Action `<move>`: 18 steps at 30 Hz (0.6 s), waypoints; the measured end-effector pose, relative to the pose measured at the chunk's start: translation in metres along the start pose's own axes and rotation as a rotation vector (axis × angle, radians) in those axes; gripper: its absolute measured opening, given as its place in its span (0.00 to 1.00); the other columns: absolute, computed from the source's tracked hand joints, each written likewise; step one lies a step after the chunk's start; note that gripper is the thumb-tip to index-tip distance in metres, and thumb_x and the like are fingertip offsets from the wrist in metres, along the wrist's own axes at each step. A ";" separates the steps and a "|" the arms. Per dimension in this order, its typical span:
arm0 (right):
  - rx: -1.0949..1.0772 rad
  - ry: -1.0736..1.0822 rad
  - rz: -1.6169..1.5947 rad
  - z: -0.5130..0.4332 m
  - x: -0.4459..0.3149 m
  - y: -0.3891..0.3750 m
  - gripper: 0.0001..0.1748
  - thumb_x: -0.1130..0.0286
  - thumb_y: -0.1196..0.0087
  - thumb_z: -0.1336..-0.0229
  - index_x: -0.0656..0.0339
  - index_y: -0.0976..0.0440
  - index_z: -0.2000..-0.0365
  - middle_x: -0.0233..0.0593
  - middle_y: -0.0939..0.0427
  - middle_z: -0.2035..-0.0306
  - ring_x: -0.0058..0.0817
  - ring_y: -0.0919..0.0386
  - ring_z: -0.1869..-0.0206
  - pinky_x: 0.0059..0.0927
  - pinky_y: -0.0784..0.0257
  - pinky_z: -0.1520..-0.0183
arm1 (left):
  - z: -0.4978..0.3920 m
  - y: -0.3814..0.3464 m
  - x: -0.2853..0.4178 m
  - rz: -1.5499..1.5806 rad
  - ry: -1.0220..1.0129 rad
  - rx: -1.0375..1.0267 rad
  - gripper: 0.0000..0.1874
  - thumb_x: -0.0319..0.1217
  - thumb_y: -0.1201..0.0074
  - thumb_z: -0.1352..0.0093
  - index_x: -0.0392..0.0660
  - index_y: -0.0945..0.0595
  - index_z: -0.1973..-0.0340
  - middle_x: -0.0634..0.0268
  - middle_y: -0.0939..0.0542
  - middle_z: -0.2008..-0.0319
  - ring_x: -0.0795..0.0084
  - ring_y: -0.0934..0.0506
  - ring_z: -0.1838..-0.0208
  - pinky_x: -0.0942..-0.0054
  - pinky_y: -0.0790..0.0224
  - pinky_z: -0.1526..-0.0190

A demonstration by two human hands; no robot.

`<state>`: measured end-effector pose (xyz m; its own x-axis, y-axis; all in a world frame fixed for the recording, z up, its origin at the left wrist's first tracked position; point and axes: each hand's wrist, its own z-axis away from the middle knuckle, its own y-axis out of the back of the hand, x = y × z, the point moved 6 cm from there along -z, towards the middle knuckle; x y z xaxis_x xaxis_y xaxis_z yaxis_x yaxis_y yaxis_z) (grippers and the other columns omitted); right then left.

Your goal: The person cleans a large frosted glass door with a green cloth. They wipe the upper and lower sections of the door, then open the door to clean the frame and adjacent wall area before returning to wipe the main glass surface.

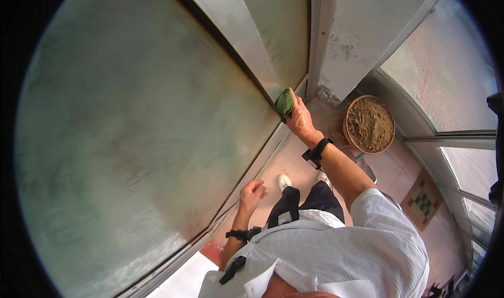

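A folded green cloth (pixel 284 102) is in my right hand (pixel 300 119), pressed to the lower part of the metal frame strip beside a large frosted glass panel (pixel 149 113). The glass looks streaked and smeared. My left hand (pixel 252 195) hangs near the panel's bottom rail, holding nothing, with its fingers loosely curled and a little apart. Black straps are around both wrists.
Beyond my right arm, a round pot of soil (pixel 370 124) stands on the tiled floor, with a dustpan-like container (pixel 366 168) partly hidden beside it. A pillar with peeling paint (pixel 354 34) rises behind. Windows (pixel 453 73) line the right side. A patterned mat (pixel 422 200) lies there too.
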<state>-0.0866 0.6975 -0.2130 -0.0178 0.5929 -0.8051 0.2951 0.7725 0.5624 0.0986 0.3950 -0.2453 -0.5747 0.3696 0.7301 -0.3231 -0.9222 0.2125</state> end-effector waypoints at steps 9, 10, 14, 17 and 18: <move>-0.237 -0.272 0.130 0.004 0.138 -0.093 0.50 0.75 0.36 0.46 0.67 0.45 0.24 0.67 0.24 0.42 0.61 0.21 0.42 0.49 0.22 0.39 | 0.011 -0.006 -0.055 0.076 0.097 0.056 0.15 0.27 0.45 0.24 0.35 0.17 0.45 0.61 0.13 0.62 0.72 0.13 0.64 0.75 0.19 0.60; -0.259 -0.319 0.132 0.007 0.150 -0.103 0.50 0.74 0.37 0.46 0.67 0.45 0.24 0.68 0.24 0.41 0.60 0.21 0.41 0.49 0.22 0.39 | 0.013 -0.007 -0.061 0.095 0.117 0.074 0.15 0.28 0.43 0.25 0.35 0.17 0.45 0.61 0.13 0.62 0.73 0.13 0.65 0.75 0.19 0.61; -0.367 -0.442 0.137 0.019 0.199 -0.143 0.41 0.69 0.39 0.45 0.70 0.38 0.32 0.69 0.20 0.46 0.63 0.19 0.43 0.51 0.22 0.40 | 0.017 -0.017 -0.083 0.119 0.132 0.075 0.15 0.28 0.43 0.24 0.35 0.17 0.45 0.61 0.13 0.61 0.72 0.13 0.63 0.75 0.19 0.60; -0.386 -0.499 0.125 0.022 0.229 -0.171 0.34 0.65 0.37 0.45 0.71 0.31 0.41 0.67 0.16 0.52 0.63 0.18 0.45 0.52 0.22 0.42 | 0.014 -0.018 -0.097 0.118 0.158 0.070 0.16 0.28 0.42 0.25 0.35 0.18 0.44 0.60 0.13 0.61 0.71 0.12 0.62 0.75 0.19 0.59; -0.405 -0.537 0.103 0.023 0.237 -0.177 0.32 0.64 0.37 0.45 0.71 0.29 0.43 0.67 0.16 0.52 0.62 0.18 0.45 0.52 0.22 0.42 | 0.013 -0.018 -0.102 0.117 0.166 0.076 0.16 0.28 0.42 0.25 0.35 0.18 0.44 0.60 0.13 0.61 0.71 0.12 0.62 0.75 0.19 0.59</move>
<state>-0.1208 0.6961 -0.5080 0.4991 0.5537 -0.6666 -0.1132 0.8043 0.5833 0.1730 0.3719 -0.3153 -0.7232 0.2670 0.6370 -0.1925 -0.9636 0.1853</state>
